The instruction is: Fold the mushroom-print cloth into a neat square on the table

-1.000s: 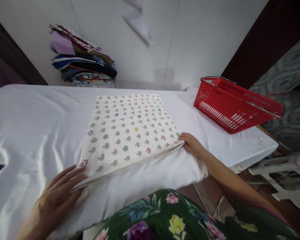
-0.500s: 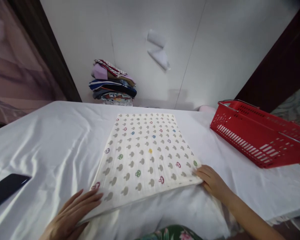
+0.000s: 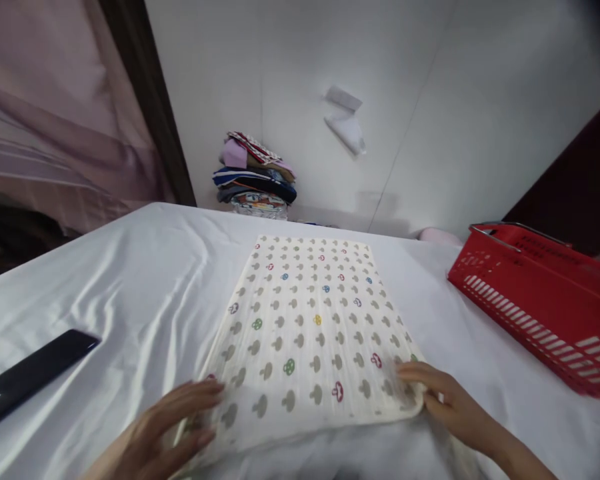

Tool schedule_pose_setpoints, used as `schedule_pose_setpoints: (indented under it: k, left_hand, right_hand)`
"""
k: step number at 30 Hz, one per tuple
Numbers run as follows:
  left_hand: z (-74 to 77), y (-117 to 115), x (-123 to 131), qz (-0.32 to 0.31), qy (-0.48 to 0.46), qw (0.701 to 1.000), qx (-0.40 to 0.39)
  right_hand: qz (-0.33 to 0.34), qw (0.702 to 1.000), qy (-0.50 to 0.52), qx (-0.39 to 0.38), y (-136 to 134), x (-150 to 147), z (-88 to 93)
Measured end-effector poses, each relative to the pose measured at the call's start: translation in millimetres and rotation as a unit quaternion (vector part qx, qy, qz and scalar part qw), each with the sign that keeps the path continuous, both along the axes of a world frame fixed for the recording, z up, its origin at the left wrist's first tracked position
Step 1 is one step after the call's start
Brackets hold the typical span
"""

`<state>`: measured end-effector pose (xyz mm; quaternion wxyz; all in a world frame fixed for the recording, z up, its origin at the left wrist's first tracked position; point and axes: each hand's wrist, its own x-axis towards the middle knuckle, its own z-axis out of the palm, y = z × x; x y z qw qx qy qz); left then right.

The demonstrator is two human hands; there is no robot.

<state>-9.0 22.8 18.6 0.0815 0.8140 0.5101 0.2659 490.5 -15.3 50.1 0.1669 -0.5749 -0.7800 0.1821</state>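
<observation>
A cream muslin cloth (image 3: 300, 340), printed with grey mushrooms and a few coloured ones, lies as a flat rectangle on the white sheet. At its near left corner is my left hand (image 3: 163, 427), fingers stretched over the edge and the thumb apart from them, slightly blurred. My right hand (image 3: 450, 400) pinches the near right corner between fingers and thumb, and that corner curls up a little. The cloth's near edge looks slightly raised and blurred between my hands.
A red plastic basket (image 3: 540, 300) with metal handles stands at the right. A black phone (image 3: 35, 377) lies at the left. Folded clothes (image 3: 255, 177) are stacked by the wall beyond the table's far edge. A pinkish curtain (image 3: 55, 120) hangs at the left.
My view has shifted, so the scene sits further right. My left thumb has come apart from its fingers above the cloth. The right corner is now curled up in my right hand.
</observation>
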Motion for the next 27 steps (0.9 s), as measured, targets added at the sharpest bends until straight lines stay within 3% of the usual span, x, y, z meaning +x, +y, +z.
schedule_pose_setpoints:
  k: [2, 4, 7, 11, 15, 20, 24, 27]
  left_hand:
    - [15.7, 15, 14, -0.036, 0.046, 0.997, -0.043]
    - [21.0, 31, 27, -0.039, 0.075, 0.996, -0.024]
    - [11.5, 44, 34, -0.044, 0.119, 0.992, -0.024]
    - [-1.1, 42, 30, -0.038, 0.120, 0.991, -0.052]
    - [12.7, 54, 36, -0.030, 0.101, 0.989, -0.101]
    - [37.0, 119, 61, 0.038, 0.076, 0.992, -0.091]
    - [38.6, 184, 70, 0.175, 0.013, 0.970, -0.165]
    - [36.6, 225, 73, 0.238, -0.023, 0.946, -0.221]
  right_hand:
    - [-0.006, 1.000, 0.013, 0.006, 12, -9, -7.2]
    - [-0.001, 1.000, -0.028, 0.008, 23, -18, -18.4]
    - [0.008, 0.993, -0.117, 0.001, 30, -24, -37.6]
    - [0.013, 0.986, -0.165, -0.018, 24, -13, -53.5]
    - [0.008, 0.988, -0.152, -0.019, 31, -10, -47.5]
    - [-0.009, 0.987, -0.160, 0.030, 70, -29, -37.1]
    - [-0.059, 0.985, -0.164, -0.017, 94, -26, -43.7]
    - [-0.078, 0.990, -0.114, 0.008, 108, -11, -44.2]
